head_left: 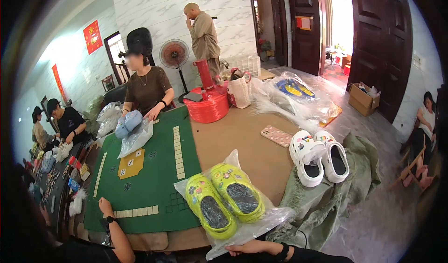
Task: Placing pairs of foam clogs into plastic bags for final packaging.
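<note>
Lime-green clogs (225, 200) with small charms lie side by side in a clear plastic bag (275, 217) at the table's near edge. My right hand (246, 248) is closed on the near edge of this bag, below the shoes. Resting on the near left part of the green mat (161, 188), my left hand (106, 207) has its fingers curled in and shows nothing in them. It lies beside the left end of a printed row of tiles. To the right, white clogs (319, 158) with charms stand on an olive-green sack (326, 202).
Across the table a person handles blue clogs (129, 123) on a clear bag. A phone in a pink case (275, 136), a red roll of plastic twine (206, 105) and a cloth bag (239, 93) rest on the table. More bagged shoes (295, 89) lie at the far right.
</note>
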Motion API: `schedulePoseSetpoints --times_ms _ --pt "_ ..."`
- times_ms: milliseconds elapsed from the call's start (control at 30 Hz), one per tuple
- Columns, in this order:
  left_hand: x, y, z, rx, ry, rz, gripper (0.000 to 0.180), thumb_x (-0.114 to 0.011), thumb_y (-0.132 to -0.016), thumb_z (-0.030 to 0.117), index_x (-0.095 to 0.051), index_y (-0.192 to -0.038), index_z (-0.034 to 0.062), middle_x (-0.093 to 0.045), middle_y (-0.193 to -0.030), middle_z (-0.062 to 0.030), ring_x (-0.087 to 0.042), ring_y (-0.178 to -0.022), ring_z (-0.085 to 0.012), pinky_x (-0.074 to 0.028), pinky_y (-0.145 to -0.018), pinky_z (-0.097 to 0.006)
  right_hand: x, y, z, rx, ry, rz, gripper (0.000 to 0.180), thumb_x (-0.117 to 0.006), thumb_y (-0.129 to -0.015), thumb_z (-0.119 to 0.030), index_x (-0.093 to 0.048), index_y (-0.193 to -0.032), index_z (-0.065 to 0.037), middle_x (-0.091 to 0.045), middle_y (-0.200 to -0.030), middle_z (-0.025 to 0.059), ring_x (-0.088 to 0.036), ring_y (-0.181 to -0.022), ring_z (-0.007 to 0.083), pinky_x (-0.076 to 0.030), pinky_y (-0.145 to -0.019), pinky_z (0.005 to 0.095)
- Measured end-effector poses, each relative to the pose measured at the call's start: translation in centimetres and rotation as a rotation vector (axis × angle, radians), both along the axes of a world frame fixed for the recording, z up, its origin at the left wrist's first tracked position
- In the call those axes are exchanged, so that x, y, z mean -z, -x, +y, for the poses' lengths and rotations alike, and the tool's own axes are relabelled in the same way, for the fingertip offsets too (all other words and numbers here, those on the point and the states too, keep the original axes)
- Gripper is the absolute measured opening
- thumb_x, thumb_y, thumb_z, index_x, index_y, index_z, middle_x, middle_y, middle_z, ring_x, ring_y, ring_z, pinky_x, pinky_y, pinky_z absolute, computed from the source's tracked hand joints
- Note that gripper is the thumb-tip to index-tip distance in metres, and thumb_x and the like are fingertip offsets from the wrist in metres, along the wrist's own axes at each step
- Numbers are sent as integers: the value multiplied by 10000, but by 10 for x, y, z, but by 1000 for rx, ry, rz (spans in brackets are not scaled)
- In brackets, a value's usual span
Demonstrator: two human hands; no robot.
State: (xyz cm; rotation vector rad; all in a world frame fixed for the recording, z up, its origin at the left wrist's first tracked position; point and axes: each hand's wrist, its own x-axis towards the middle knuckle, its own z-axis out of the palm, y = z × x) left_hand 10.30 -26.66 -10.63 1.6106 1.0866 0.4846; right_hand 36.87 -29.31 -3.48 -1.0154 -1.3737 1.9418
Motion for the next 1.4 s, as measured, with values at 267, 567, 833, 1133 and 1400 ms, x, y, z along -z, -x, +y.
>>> schedulePoseSetpoints --times_ms 267,567,833,1133,1400 --pt "-14 4 -15 -15 4 4 337 -399 -992 269 -630 -964 24 -653 -886 -82 -616 -781 -177 -487 -682 -285 -4 5 -5 -30 34 -21 436 -448 -970 -447 -611 -825 -70 -573 -756 -25 -507 -702 83 -414 -670 214" --pt "-5 18 -39 0 16 22 348 -394 -995 279 -633 -977 26 -660 -900 -85 -625 -796 -180 -492 -692 -286 -5 5 -15 183 20 -23 451 -476 -954 -461 -642 -787 -75 -588 -713 -22 -523 -672 81 -425 -641 216" --pt "-40 -5 -44 38 102 -219 440 -340 -1006 351 -611 -1034 6 -662 -931 -97 -626 -826 -188 -488 -747 -299 2 6 -30 221 35 -63 424 -498 -953 -430 -646 -817 -56 -606 -726 -12 -551 -694 85 -435 -659 213" --pt "-56 -55 -36 -146 90 -450 319 -431 -994 266 -600 -1041 -2 -620 -848 -21 -558 -766 -109 -452 -729 -262 11 11 -32 284 -21 -22 334 -521 -956 -355 -640 -847 -62 -606 -729 -9 -544 -670 78 -418 -600 210" --pt "-74 -47 -49 -120 202 -394 243 -512 -953 197 -624 -843 12 -619 -739 -16 -550 -684 -92 -448 -640 -247 8 36 -42 237 24 188 231 -492 -972 -189 -637 -880 -34 -606 -719 4 -547 -646 87 -448 -590 219"
